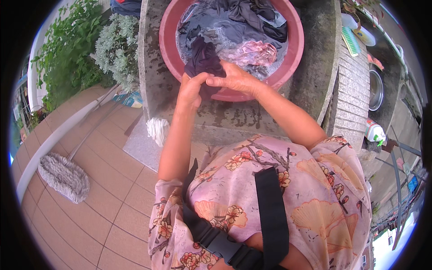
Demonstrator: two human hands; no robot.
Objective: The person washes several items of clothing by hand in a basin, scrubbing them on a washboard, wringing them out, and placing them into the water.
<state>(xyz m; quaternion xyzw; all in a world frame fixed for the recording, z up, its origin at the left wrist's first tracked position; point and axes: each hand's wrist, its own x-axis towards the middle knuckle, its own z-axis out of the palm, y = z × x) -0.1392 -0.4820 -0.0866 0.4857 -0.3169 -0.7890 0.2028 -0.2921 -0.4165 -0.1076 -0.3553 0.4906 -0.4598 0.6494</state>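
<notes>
A round pink plastic basin (pixel 296 37) holds sudsy water with dark clothes (pixel 246 17) soaking in it. A pink patterned cloth (pixel 258 53) floats at the basin's near right. At the near left rim, my left hand (pixel 193 88) and my right hand (pixel 234 78) meet around a wet dark purple garment (pixel 202 55). Part of this garment lies inside the basin, and a fold hangs below my fingers over the rim. My thumbs are close together on the near side. The cloth hides some of my fingertips.
The basin stands in a concrete trough (pixel 317 60). Right of it are a ribbed concrete washboard (pixel 351 91), a green-bristled brush (pixel 351 41), a metal bowl (pixel 375 90) and a plastic bottle (pixel 374 131). A white cloth (pixel 158 131) hangs at the near left corner; a mop (pixel 64 177) lies on the tiles.
</notes>
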